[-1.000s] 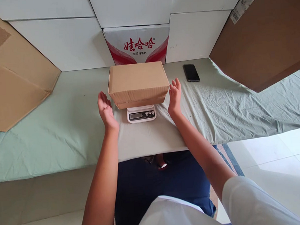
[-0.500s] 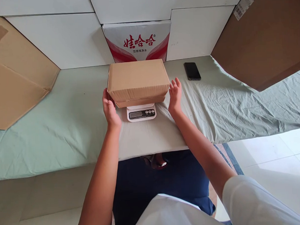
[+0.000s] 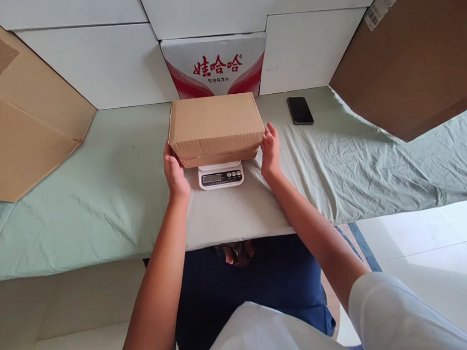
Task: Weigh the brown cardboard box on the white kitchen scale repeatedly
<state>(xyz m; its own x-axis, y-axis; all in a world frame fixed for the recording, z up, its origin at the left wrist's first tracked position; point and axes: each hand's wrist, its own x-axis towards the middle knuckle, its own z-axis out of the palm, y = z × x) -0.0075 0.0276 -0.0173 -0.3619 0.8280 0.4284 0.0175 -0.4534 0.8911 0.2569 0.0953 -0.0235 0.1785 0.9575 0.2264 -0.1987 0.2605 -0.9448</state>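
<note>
A closed brown cardboard box point(image 3: 215, 121) rests on a small white digital scale point(image 3: 220, 176) at the middle of a table covered with green cloth point(image 3: 102, 191). My left hand point(image 3: 175, 172) is pressed flat against the box's left side near its lower edge. On the opposite side, my right hand point(image 3: 271, 150) lies against the right wall of the box. The box is clasped between both palms. The scale's display and buttons show below the box's front edge.
A black phone point(image 3: 300, 110) lies on the cloth at the back right. A white and red printed carton point(image 3: 215, 67) stands behind the box against white panels. Flattened cardboard point(image 3: 22, 122) leans at the left, and a large brown box point(image 3: 410, 59) overhangs the right.
Both hands moved inward from open air beside the box. The left hand closed the wider gap first, then the right, and both now touch its sides. The box has not moved.
</note>
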